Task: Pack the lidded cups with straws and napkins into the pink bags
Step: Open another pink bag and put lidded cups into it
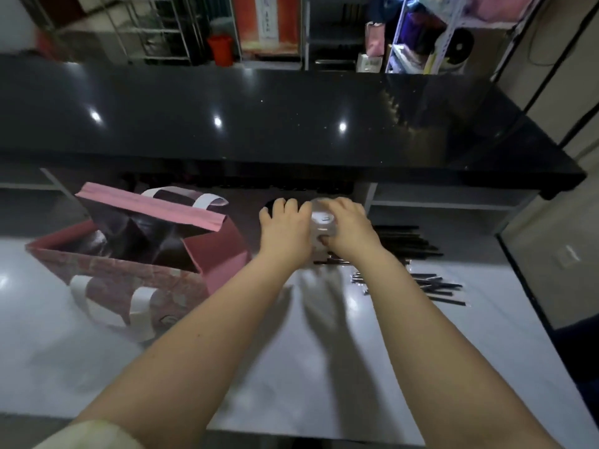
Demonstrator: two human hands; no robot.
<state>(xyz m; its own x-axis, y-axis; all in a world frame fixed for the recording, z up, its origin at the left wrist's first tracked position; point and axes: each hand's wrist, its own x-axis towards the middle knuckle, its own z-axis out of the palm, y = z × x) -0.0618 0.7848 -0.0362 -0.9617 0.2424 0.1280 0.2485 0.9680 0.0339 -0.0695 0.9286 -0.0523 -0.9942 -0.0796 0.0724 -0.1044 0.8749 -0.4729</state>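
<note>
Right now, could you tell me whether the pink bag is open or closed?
Open: the pink bag stands with its mouth spread wide and its dark lining visible inside.

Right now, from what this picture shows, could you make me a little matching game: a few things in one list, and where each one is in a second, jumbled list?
Things
1. pink bag
2. black straws
3. red bucket
4. clear cup

Places
A. held between the left hand and right hand
B. far back, beyond the black counter
C. standing open, left of both hands
D. lying on the white table, right of both hands

Pairs: 1-C, 2-D, 3-B, 4-A
</note>
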